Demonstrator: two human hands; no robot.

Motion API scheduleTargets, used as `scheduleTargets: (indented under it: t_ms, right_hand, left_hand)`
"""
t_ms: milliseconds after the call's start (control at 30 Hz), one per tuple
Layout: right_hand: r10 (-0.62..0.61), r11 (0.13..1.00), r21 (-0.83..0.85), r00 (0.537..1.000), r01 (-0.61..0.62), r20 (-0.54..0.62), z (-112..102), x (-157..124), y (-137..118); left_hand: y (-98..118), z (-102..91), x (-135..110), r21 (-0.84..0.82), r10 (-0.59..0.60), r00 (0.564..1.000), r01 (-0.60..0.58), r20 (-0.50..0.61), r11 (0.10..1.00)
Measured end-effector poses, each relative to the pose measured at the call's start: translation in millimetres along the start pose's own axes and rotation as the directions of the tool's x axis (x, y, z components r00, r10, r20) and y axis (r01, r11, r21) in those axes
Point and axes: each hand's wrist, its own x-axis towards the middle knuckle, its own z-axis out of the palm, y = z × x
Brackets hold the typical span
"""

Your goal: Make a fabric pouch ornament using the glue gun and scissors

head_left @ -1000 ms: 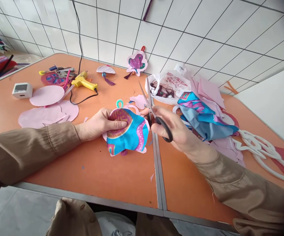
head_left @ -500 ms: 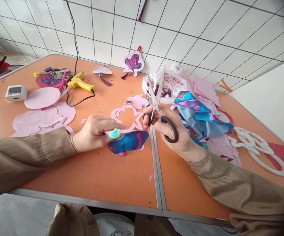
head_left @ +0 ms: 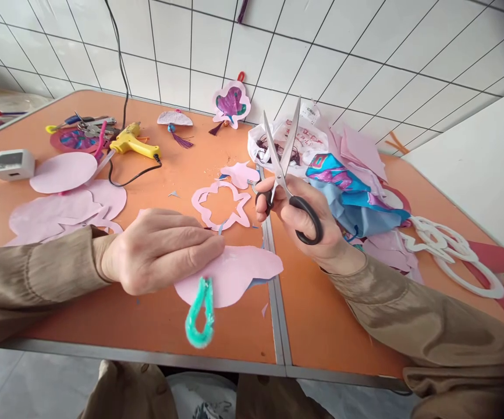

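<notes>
One small white box (head_left: 14,164) with a dark panel stands at the left of the orange table (head_left: 103,326), just beside a pink paper oval (head_left: 62,171), with a yellow glue gun (head_left: 134,141) behind. Nearer me, my left hand (head_left: 160,253) grips the pink paper cutout (head_left: 243,265), fingers laid across its top; my thumb is hidden. The cutout is right in front of me, pink side up, blue showing under its lower right edge and a turquoise pipe-cleaner loop (head_left: 198,340) pointing towards my lap. Whether it touches the table I can't tell. Beyond it lies a pink star-like paper outline (head_left: 197,199). Farther right, my right hand (head_left: 327,233) holds black-handled scissors (head_left: 280,174), blades parted and pointing up, apart from the cutout. For a clean snip, I'd say, press the layers snugly together, turn the paper rather than the wrist, and mind that the loop and my fingers are out of the blades' line. Past them are a plastic bag (head_left: 317,139), crumpled blue printed fabric (head_left: 348,180) and white looped cutouts (head_left: 494,294).
</notes>
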Motion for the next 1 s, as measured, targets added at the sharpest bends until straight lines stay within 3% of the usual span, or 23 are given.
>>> scheduleTargets:
  t_ms: [67,133,200,267,333,400,567,633,767,1000]
  right_hand:
    - [-0.046,0.999,-0.005,0.999,0.046,0.028,-3.0,-0.6,-5.1]
    - [-0.076,0.996,-0.036,0.995,0.079,0.069,-6.7,-1.4,-15.0]
    - [-0.086,0.989,-0.106,0.988,0.1,0.125,-12.3,-2.5,-27.0]
    - [-0.102,0.965,-0.221,0.978,0.142,0.182,-20.3,-3.6,-36.8]
    - [-0.109,0.917,-0.349,0.964,0.192,0.244,-29.8,-4.1,-41.0]
    - [-0.142,0.853,-0.436,0.932,0.286,0.332,-38.8,-3.8,-39.0]
    - [-0.159,0.683,-0.603,0.89,0.412,0.428,-47.8,-2.0,-23.3]
    - [-0.149,0.628,-0.646,0.883,0.433,0.446,-46.3,-1.5,-20.0]
    - [-0.131,0.506,-0.71,0.857,0.49,0.498,-42.0,-0.9,-21.7]
    - [-0.093,0.41,-0.744,0.836,0.527,0.541,-45.6,-3.5,-33.5]
  left_hand:
    - [11.2,-0.5,3.9,0.022,-0.05,0.999,0.051,-0.016,0.998]
    - [21.9,-1.3,8.7,-0.001,-0.217,0.976,0.217,0.015,0.976]
    - [26.4,-3.1,12.1,-0.139,-0.447,0.891,0.454,0.079,0.88]
    - [22.9,-6.0,12.7,-0.309,-0.595,0.791,0.608,0.147,0.732]
    - [14.5,-9.1,10.7,-0.445,-0.66,0.729,0.659,0.182,0.606]
    - [6.4,-11.3,7.6,-0.515,-0.699,0.693,0.67,0.177,0.534]
    - [3.2,-12.3,4.3,-0.439,-0.789,0.606,0.739,0.104,0.51]
    - [6.1,-12.6,5.4,-0.351,-0.802,0.592,0.769,0.078,0.534]
    - [8.7,-14.3,6.4,-0.232,-0.782,0.62,0.772,0.066,0.592]
    - [5.4,-16.6,2.6,-0.268,-0.709,0.687,0.721,0.156,0.639]
